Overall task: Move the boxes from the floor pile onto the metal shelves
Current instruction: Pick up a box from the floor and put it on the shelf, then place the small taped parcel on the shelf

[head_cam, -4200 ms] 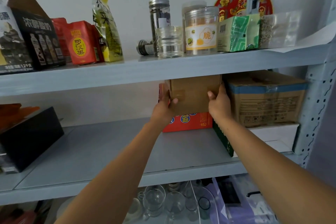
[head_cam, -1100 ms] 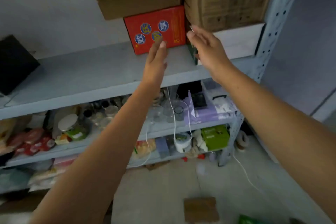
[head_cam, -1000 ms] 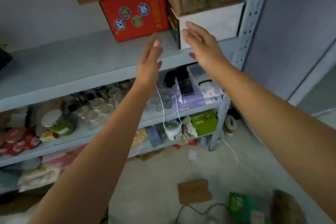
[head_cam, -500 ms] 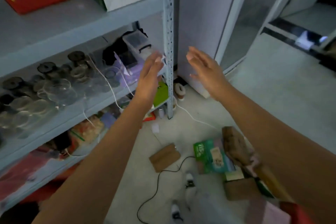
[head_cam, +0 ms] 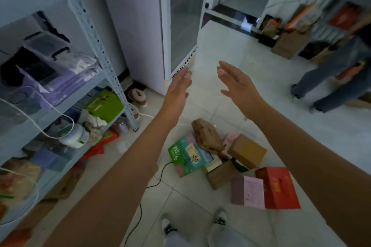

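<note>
A pile of boxes lies on the tiled floor in front of my feet: a green box (head_cam: 186, 154), a brown parcel (head_cam: 206, 136), a tan box (head_cam: 248, 151), a pink box (head_cam: 248, 190) and a red box (head_cam: 278, 187). My left hand (head_cam: 178, 86) and my right hand (head_cam: 236, 81) are stretched out in the air above the pile, palms facing each other, fingers straight, holding nothing. The metal shelves (head_cam: 112, 78) stand at the left, packed with goods.
A white cabinet with a glass door (head_cam: 160, 26) stands behind the shelf post. A black cable (head_cam: 152, 184) runs across the floor by my shoes. Another person's legs (head_cam: 331, 78) are at the right, near paper bags (head_cam: 289, 40) and an open doorway.
My hands let go of the brown box on the shelf and drew back empty. My view swung right and down from the shelves to the floor pile.
</note>
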